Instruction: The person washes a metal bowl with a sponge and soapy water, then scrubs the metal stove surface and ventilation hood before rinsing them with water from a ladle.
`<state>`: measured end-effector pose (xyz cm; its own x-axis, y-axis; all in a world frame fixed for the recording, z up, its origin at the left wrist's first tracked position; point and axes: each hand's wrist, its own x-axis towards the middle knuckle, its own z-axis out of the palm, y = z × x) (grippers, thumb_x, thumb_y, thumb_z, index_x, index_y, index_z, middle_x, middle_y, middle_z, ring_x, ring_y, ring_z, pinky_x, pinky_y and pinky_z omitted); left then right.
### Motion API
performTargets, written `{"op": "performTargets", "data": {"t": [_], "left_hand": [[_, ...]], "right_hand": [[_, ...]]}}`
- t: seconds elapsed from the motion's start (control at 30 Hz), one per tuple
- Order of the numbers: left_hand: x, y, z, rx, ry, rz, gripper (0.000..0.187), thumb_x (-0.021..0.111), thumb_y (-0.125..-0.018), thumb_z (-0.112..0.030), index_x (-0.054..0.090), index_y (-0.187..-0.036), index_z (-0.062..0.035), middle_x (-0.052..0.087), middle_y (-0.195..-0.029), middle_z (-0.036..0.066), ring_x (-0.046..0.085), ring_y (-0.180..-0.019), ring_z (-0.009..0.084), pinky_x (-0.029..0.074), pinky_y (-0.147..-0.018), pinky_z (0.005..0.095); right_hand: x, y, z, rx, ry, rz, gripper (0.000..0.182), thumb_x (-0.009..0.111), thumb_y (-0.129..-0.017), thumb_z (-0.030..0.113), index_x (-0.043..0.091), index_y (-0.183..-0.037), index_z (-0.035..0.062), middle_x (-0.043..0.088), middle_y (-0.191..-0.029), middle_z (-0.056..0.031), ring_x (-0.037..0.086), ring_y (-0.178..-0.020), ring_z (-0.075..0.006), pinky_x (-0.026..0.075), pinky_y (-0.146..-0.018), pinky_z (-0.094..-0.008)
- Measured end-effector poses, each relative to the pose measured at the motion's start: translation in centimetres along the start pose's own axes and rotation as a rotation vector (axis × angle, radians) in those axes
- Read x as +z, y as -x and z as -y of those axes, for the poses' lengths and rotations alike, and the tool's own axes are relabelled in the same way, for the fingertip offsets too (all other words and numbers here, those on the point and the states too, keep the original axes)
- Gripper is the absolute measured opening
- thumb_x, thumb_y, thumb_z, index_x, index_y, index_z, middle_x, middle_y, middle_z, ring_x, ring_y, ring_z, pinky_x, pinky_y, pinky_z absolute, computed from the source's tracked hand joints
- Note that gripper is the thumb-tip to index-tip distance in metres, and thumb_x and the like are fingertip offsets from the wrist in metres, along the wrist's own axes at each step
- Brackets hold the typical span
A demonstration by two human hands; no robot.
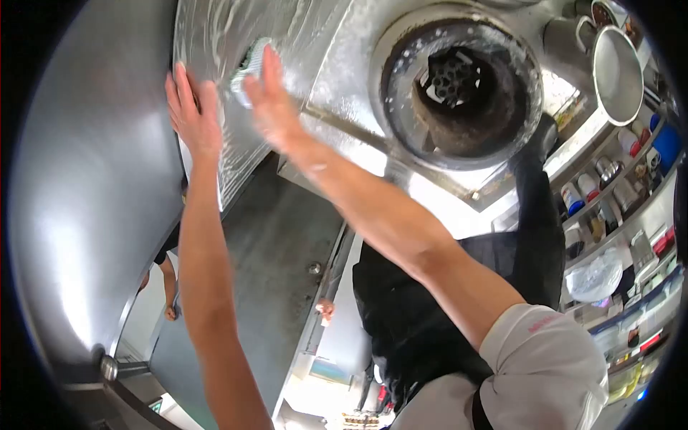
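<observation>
My right hand (pixel 276 115), slightly blurred, presses a foamy white-and-green scrubber (pixel 251 72) against a steel surface (pixel 301 43). Its fingers lie over the scrubber, partly hiding it. White suds streak the steel around both hands. My left hand (pixel 192 118) lies with fingers stretched out at the left edge of the sudsy steel, beside a smooth, shiny metal panel (pixel 93 179). Nothing shows in its grasp.
A round, sooty wok burner (pixel 459 86) sits to the right of my hands. Metal pots (pixel 618 75) stand beyond it. Crowded shelves (pixel 609 193) line the right side. Another person's arm (pixel 168 287) shows at lower left, near a grey metal surface (pixel 258 265).
</observation>
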<state>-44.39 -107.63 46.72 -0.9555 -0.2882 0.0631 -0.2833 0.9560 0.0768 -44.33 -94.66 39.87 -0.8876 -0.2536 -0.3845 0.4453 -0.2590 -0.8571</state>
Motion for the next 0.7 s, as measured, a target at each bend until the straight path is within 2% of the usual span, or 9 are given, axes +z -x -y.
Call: {"op": "performTargets", "data": {"t": [0.07,0.13,0.17,0.23,0.37,0.5,0.57,0.6,0.7], "left_hand": [[-0.8,0.5,2.3,0.052,0.150,0.157,0.072,0.054,-0.096,-0.053,0.031,-0.155,-0.0178,0.026,-0.158,0.023,0.027,-0.143,0.0424,0.020,-0.116,0.0524],[-1.5,3.1,4.8,0.067,0.142,0.207,0.069,0.049,-0.098,-0.053,0.030,-0.156,-0.0192,0.023,-0.158,0.024,0.026,-0.144,0.0425,0.020,-0.116,0.0526],[-2.1,4.1,6.2,0.093,0.112,0.256,0.066,0.045,-0.101,-0.052,0.028,-0.156,-0.0205,0.020,-0.159,0.025,0.024,-0.145,0.0427,0.020,-0.116,0.0529],[-2.3,6.1,9.1,0.140,0.050,0.247,0.064,0.043,-0.102,-0.051,0.028,-0.156,-0.0201,0.021,-0.158,0.027,0.025,-0.144,0.0440,0.021,-0.116,0.0526],[-1.4,7.4,8.9,0.117,0.040,0.154,0.064,0.045,-0.102,-0.048,0.032,-0.155,-0.0146,0.035,-0.148,0.028,0.036,-0.135,0.0440,0.028,-0.112,0.0507],[-0.9,7.7,8.0,0.112,0.134,0.010,0.057,0.045,-0.102,-0.045,0.043,-0.149,-0.0118,0.045,-0.142,0.024,0.045,-0.129,0.0398,0.035,-0.108,0.0476],[-1.0,7.6,7.9,0.091,0.143,0.010,0.056,0.045,-0.103,-0.043,0.043,-0.149,-0.0114,0.045,-0.142,0.024,0.045,-0.128,0.0399,0.036,-0.107,0.0482],[-1.1,7.4,8.2,0.105,0.177,0.029,0.056,0.046,-0.103,-0.042,0.042,-0.149,-0.0096,0.045,-0.142,0.024,0.046,-0.128,0.0387,0.036,-0.107,0.0473],[-0.9,7.4,8.1,0.129,0.230,0.025,0.057,0.047,-0.103,-0.040,0.041,-0.150,-0.0076,0.045,-0.141,0.024,0.046,-0.128,0.0372,0.036,-0.107,0.0463]], "right_hand": [[5.5,5.4,-2.5,0.260,-0.114,-0.039,0.072,0.036,-0.107,0.039,-0.003,-0.158,0.0076,0.005,-0.164,-0.0194,0.005,-0.152,-0.0269,0.011,-0.122,-0.0361],[11.7,10.2,-9.7,0.548,-0.396,-0.073,0.069,0.029,-0.108,0.035,-0.011,-0.156,0.0046,0.008,-0.163,-0.0222,0.008,-0.151,-0.0299,0.012,-0.121,-0.0347],[12.4,10.9,-7.8,0.538,-0.298,-0.186,0.064,0.031,-0.105,0.023,0.003,-0.153,-0.0091,0.012,-0.160,-0.0287,0.009,-0.151,-0.0358,0.008,-0.123,-0.0352],[11.5,11.3,-3.1,0.530,-0.302,-0.092,0.066,0.028,-0.108,0.033,-0.006,-0.157,0.0036,0.010,-0.162,-0.0237,0.010,-0.151,-0.0307,0.012,-0.122,-0.0352],[13.5,11.5,-5.8,0.302,-0.194,-0.252,0.064,0.026,-0.108,0.033,0.000,-0.157,0.0013,0.011,-0.162,-0.0243,0.012,-0.151,-0.0300,0.012,-0.122,-0.0354],[16.0,14.3,-13.1,0.695,-0.316,-0.255,0.061,0.031,-0.105,0.028,0.017,-0.151,-0.0089,0.030,-0.154,-0.0251,0.025,-0.146,-0.0350,0.021,-0.119,-0.0383],[15.5,15.1,-5.8,0.521,-0.278,-0.274,0.071,0.026,-0.107,0.044,0.006,-0.155,-0.0042,0.013,-0.162,-0.0221,0.012,-0.151,-0.0294,0.013,-0.122,-0.0340],[16.0,14.7,-4.8,0.488,-0.256,-0.259,0.070,0.025,-0.107,0.045,0.006,-0.155,-0.0027,0.013,-0.162,-0.0223,0.013,-0.150,-0.0301,0.013,-0.121,-0.0333],[16.2,8.9,-15.4,0.585,-0.355,-0.446,0.063,0.028,-0.106,0.035,0.013,-0.154,-0.0031,0.015,-0.160,-0.0260,0.013,-0.150,-0.0328,0.012,-0.122,-0.0365]]}}
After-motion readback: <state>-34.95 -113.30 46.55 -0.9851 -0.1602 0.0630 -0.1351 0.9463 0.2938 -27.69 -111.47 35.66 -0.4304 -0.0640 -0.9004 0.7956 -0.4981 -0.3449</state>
